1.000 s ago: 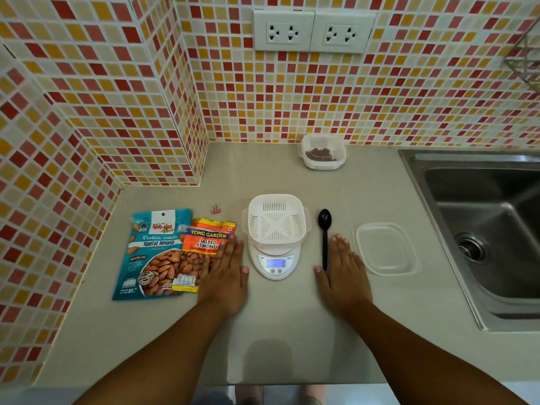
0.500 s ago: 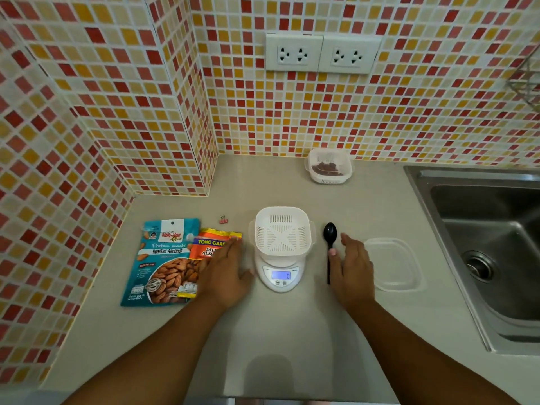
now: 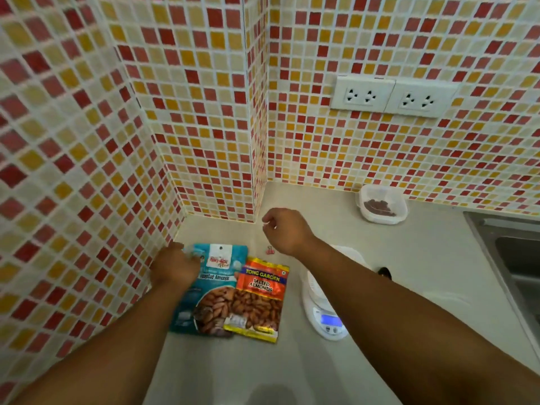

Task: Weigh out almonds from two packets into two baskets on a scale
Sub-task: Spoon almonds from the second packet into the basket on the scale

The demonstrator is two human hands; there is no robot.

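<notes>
Risk, blue packet: my left hand [image 3: 174, 266] sits on the top left corner of the blue roasted-almond packet [image 3: 204, 290]. A one-corner lift could drag the orange salted-almond packet [image 3: 257, 299] that overlaps its right edge.
Risk, scale: my right forearm crosses over the white basket [image 3: 349, 255] on the scale [image 3: 327, 320]. A dropped elbow could nudge the basket or upset the lit reading.
Risk, spill: both packets look sealed. A hard tear could scatter almonds onto the counter [image 3: 292, 369].
Left hand pose: knuckles up, fingers curled down onto the packet corner. Whether they pinch it or only press, I cannot tell.
Right hand pose: right hand [image 3: 285, 229] raised above the counter beyond the packets, fingers loosely curled, holding nothing I can see; a small red clip [image 3: 270, 251] lies just below it.
Task items: packets flat, left of the scale; second basket [image 3: 381, 204], with dark contents, by the back wall.
Progress: I judge no almonds weighed into the basket on the scale yet.
</notes>
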